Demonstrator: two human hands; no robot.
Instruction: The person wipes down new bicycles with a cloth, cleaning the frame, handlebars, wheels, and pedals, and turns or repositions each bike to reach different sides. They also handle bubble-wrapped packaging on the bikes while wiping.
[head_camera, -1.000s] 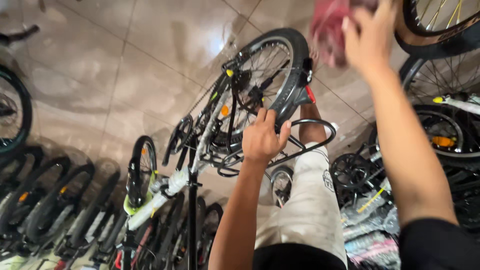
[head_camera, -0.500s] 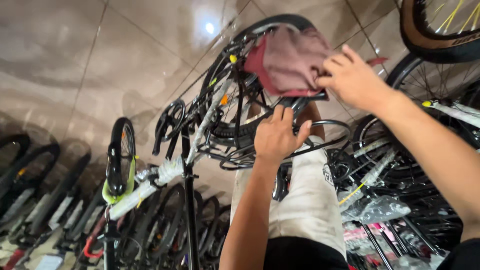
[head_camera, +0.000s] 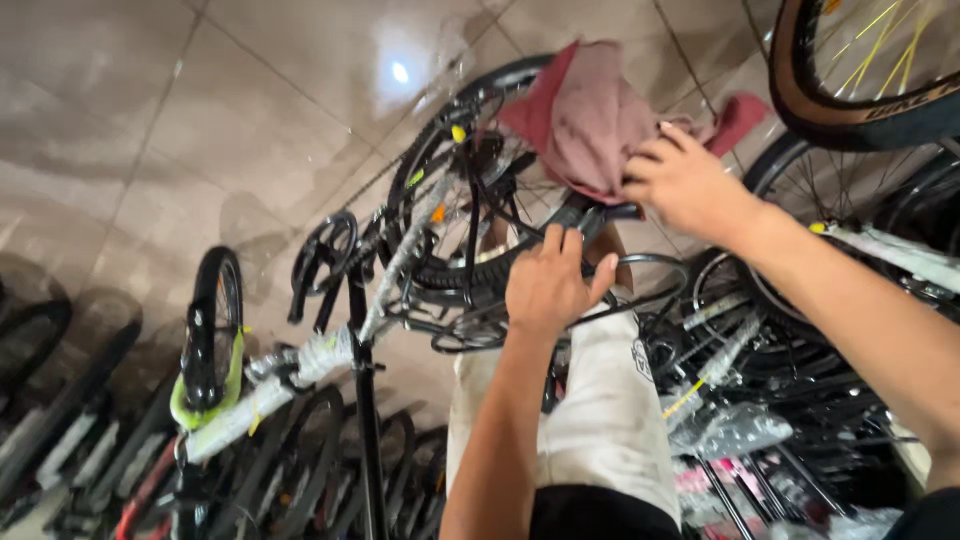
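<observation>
Dim, warm indoor light; glare spot at twelve o'clock on glossy tiles (head_camera: 250, 110); soft blur and stretching toward edges.

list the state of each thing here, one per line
left hand: closed around the bicycle's black rear frame
right hand: pressing the red cloth onto the bike
red cloth: crumpled, draped over the rear wheel
bicycle: raised, tilted, frame partly wrapped
rear wheel: mounted, partly covered
</observation>
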